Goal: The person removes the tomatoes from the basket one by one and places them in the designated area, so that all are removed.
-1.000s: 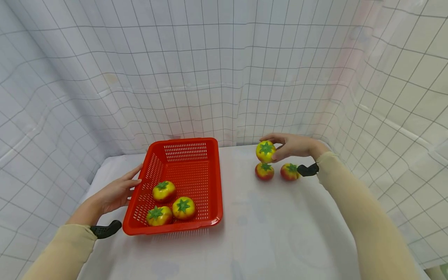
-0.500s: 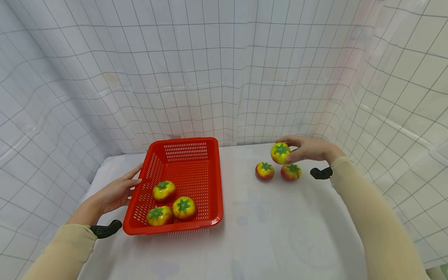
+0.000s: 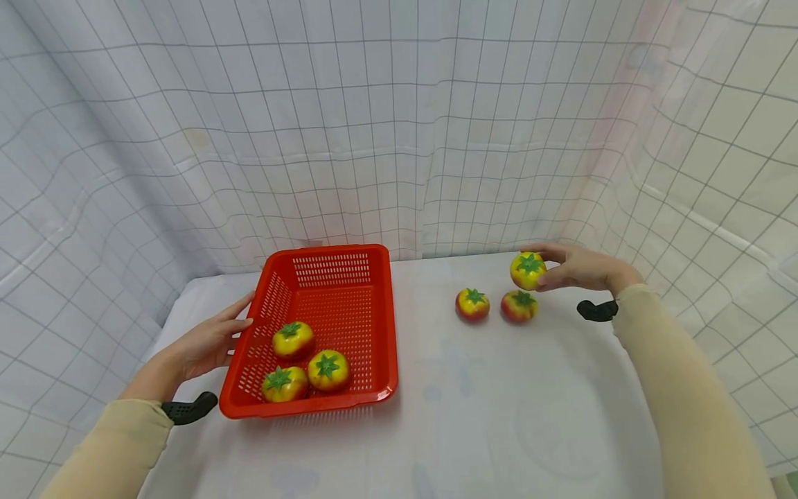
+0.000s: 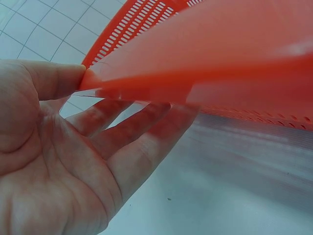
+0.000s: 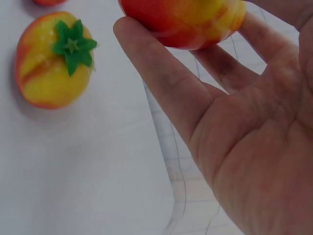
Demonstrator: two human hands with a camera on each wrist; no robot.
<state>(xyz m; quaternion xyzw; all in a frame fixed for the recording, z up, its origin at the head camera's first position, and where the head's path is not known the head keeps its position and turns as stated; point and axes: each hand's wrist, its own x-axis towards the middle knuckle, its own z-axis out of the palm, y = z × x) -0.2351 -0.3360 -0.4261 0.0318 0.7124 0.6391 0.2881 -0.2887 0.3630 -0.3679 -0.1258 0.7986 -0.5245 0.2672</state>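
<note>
In the head view a red perforated plastic basket sits on the left of the table with three yellow-red toy tomatoes inside. My left hand holds its left side; the left wrist view has the thumb on the rim and the fingers beneath it. On the right, my right hand grips another toy tomato between thumb and fingers, green calyx facing up. Two more lie on the table: one to the left, and one just in front of the held tomato, partly overlapped by it.
A white cloth covers the table. White grid-patterned curtains enclose it at the back and both sides, with the back curtain close behind the basket. Dark wrist mounts stick out from both sleeves.
My right hand has carried its toy tomato rightward, from above the left loose tomato to above and behind the right one. The left hand and basket stay where they were.
</note>
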